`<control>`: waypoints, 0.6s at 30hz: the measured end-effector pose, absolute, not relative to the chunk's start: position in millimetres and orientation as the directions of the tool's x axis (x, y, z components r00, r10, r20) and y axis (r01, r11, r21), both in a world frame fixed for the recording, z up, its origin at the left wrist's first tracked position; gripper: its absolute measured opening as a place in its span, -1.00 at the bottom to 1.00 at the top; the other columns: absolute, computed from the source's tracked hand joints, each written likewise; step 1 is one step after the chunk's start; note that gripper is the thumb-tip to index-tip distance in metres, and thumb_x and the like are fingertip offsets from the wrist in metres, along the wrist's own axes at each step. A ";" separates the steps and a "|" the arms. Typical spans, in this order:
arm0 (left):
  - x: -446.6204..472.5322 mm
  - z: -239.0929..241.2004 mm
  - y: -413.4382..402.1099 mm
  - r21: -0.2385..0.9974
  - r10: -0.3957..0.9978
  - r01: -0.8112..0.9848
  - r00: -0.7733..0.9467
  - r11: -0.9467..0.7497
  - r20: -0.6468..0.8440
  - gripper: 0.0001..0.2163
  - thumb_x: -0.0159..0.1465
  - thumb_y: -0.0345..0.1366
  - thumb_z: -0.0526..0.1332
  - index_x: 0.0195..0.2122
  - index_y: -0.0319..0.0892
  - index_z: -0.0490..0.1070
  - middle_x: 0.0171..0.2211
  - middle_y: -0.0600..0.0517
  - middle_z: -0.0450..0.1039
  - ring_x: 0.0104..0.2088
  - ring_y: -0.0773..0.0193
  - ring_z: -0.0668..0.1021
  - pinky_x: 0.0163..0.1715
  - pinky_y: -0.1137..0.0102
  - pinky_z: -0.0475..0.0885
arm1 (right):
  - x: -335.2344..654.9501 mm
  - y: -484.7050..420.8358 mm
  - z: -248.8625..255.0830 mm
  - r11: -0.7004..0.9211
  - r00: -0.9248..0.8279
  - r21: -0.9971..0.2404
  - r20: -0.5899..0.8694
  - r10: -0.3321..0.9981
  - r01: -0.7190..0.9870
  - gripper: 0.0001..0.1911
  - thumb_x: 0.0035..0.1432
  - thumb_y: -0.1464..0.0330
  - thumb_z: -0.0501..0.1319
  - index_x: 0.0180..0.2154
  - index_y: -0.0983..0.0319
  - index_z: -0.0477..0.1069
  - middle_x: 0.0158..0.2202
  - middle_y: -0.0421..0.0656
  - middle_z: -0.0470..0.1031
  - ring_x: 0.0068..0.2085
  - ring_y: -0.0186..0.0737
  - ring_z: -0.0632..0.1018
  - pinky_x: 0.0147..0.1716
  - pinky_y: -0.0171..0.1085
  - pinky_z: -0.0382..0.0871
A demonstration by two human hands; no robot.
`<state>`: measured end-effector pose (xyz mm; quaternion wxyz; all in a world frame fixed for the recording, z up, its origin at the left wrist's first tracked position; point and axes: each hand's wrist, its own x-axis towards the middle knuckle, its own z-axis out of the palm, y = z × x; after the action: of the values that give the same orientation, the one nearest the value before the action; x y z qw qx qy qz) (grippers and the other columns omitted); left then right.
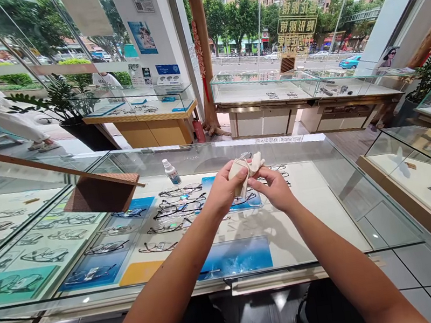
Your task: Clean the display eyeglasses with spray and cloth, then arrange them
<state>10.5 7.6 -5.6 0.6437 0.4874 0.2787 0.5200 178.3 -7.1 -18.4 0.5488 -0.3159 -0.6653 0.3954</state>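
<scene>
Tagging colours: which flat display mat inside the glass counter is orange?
The orange rectangular mat at the near edge of the glass counter, flanked by blue mats; the rest are blue or teal.

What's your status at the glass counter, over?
Left hand and right hand both gripping pale cloth over glass counter. Cloth bunched, contents unclear. Spray bottle stands on the glass, left of the hands, apart.

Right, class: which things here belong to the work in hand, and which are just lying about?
In hand: cloth, pinched by left hand and right hand.
Lying about: spray bottle on the glass counter, spectacles under the glass, wooden stand, potted plant.
</scene>
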 end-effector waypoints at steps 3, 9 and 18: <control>10.6 -8.7 7.9 0.920 0.938 -0.391 0.312 -0.016 0.149 -0.53 0.14 -0.07 0.54 0.01 -0.17 0.58 -0.15 -0.05 0.63 -0.21 0.20 0.61 -0.26 0.44 0.44 | 178.7 -5.5 -21.9 0.426 -0.167 -0.902 0.431 0.887 -0.064 -0.67 0.16 0.03 0.42 -0.41 0.14 0.61 0.08 -0.07 0.62 0.23 0.10 0.51 0.27 0.01 0.30; 11.0 -11.0 8.0 0.920 0.932 -0.391 0.342 0.025 0.120 -0.58 0.15 -0.11 0.53 -0.01 -0.13 0.58 -0.15 0.00 0.60 -0.26 0.29 0.57 -0.29 0.48 0.44 | 177.5 -6.7 -22.8 0.410 -0.131 -0.908 0.417 0.899 -0.083 -0.67 0.16 0.06 0.43 -0.48 0.14 0.58 -0.22 -0.11 0.67 0.10 0.08 0.58 0.15 -0.03 0.38; 12.4 -11.5 8.9 0.908 0.932 -0.403 0.360 0.113 0.044 -0.59 0.10 -0.13 0.55 -0.08 -0.16 0.56 -0.20 0.01 0.58 -0.28 0.29 0.56 -0.29 0.46 0.42 | 174.4 -9.3 -21.2 0.418 -0.091 -0.908 0.416 0.905 0.007 -0.63 0.08 0.08 0.47 -0.55 0.17 0.49 -0.38 -0.16 0.58 -0.14 -0.03 0.57 0.00 -0.10 0.39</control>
<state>12.4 8.9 -11.5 0.6872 0.4560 0.2902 0.4854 174.4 -9.3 -21.2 0.5664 -0.3657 -0.6232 0.3964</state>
